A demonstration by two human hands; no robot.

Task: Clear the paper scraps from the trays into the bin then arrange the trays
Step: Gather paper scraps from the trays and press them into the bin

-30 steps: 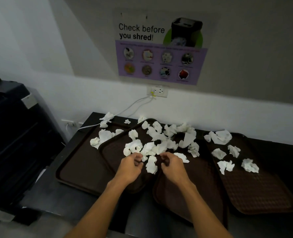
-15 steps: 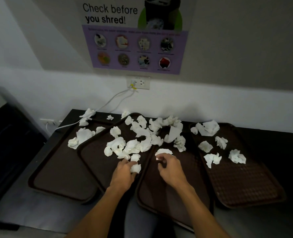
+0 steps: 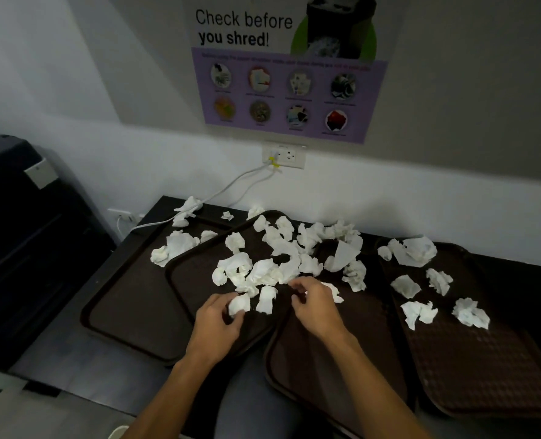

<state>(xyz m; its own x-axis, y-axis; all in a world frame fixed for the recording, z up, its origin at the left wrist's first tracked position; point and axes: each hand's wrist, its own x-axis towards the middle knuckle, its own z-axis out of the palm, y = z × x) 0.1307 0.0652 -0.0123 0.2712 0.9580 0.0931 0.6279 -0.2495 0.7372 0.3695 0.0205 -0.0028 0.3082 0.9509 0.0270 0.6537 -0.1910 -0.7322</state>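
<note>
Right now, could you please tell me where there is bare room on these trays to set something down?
Bare: the near halves of the left tray and the right tray, and the near end of the third tray under the right hand. Paper scraps crowd every far half, thickest beyond the left hand.

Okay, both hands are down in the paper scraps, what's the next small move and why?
Probably slide the left hand, which pinches one scrap, onto the loose piece just beside it and gather that too: many scraps lie across the trays, so fuller handfuls should save trips.
</note>
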